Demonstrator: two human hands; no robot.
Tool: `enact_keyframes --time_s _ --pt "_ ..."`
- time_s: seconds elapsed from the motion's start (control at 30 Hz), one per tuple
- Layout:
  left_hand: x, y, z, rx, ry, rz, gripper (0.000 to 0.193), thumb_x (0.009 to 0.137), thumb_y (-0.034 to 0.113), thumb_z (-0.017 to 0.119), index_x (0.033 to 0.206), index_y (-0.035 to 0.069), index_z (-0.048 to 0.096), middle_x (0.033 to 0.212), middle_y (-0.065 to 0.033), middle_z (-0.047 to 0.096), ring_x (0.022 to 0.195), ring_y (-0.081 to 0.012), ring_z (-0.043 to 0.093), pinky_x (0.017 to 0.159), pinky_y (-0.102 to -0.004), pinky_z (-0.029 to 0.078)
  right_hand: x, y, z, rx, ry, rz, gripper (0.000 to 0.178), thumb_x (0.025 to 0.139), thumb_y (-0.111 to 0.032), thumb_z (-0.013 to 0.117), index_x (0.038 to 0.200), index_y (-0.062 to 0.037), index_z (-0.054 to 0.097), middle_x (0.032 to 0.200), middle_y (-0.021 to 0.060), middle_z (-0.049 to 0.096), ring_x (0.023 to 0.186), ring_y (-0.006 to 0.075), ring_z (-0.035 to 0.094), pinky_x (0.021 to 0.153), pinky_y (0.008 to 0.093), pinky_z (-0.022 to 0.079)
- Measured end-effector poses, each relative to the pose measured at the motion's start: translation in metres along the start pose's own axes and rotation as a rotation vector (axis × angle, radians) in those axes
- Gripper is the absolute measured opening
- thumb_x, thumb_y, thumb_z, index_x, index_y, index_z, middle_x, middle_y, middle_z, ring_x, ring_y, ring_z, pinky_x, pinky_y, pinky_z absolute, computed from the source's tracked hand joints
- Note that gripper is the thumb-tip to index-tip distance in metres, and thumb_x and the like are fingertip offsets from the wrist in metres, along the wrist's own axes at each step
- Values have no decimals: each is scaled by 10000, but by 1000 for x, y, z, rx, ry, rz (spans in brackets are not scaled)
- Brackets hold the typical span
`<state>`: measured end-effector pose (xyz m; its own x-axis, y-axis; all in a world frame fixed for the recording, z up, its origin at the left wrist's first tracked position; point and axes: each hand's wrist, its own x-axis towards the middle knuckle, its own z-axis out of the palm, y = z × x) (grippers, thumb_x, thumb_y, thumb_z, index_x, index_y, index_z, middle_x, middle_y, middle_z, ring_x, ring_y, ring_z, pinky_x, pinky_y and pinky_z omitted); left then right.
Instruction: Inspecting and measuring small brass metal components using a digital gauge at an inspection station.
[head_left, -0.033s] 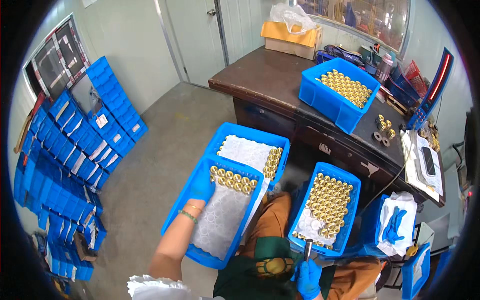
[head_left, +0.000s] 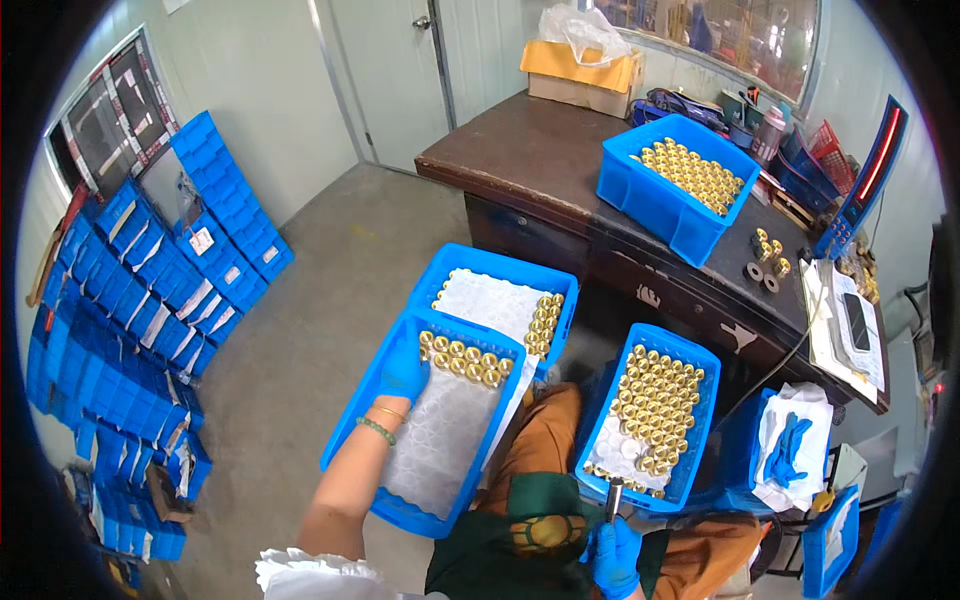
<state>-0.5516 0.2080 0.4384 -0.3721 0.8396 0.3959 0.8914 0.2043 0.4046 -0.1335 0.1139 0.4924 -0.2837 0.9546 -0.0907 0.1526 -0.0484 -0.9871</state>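
Observation:
My left hand, in a blue glove, reaches into the near left blue bin beside two rows of brass fittings. Its fingers point down and are mostly hidden behind the back of the hand, so what they hold cannot be made out. White translucent liner sheet covers the rest of that bin's inside. Low over my lap, my right hand, also gloved in blue, is closed round a shiny steel rod tool with its end upward. That end is close to the near edge of the right blue bin, which holds many brass fittings.
Behind the left bin stands another blue bin with liner and fittings. A filled blue bin, loose fittings, rings and papers rest on the brown desk. Stacked blue bins line the left wall. Spare blue gloves lie at right.

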Motion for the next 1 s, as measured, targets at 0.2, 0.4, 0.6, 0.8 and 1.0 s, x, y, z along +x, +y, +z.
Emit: enact_keyframes --time_s 0.2,0.4,0.6,0.8,1.0 --pt "4 -8 15 42 -110 -89 612 783 24 531 1346 15 292 1252 -242 449 1130 -382 459 955 -410 383 -1 4 -3 54 32 17 352 925 -298 458 720 -19 525 530 29 502 409 103 495 390 234 396" --pt "10 112 -9 -240 4 236 306 744 9 600 1046 39 564 1018 -147 585 911 -300 562 814 -388 449 -2 4 -9 -13 -17 106 275 918 -201 456 737 -12 537 562 28 530 446 95 527 425 239 422" --pt "-50 252 117 -276 -432 742 310 731 257 648 965 56 616 945 -120 600 901 -285 559 774 -402 455 -9 -1 -21 -42 -80 65 204 887 -211 527 788 -38 574 556 88 586 491 188 607 466 301 470" --pt "-81 274 226 274 -404 850 78 666 230 632 674 155 653 780 -63 572 748 -244 561 615 -377 439 -28 11 -43 -5 11 80 209 909 -172 479 787 -19 551 590 41 552 481 110 561 455 239 443" --pt "-63 295 169 -476 -895 176 94 771 149 623 717 76 647 931 -78 605 852 -244 576 681 -368 467 -22 9 -69 -17 74 144 202 893 -199 522 786 -35 568 554 89 562 473 170 573 460 302 449"
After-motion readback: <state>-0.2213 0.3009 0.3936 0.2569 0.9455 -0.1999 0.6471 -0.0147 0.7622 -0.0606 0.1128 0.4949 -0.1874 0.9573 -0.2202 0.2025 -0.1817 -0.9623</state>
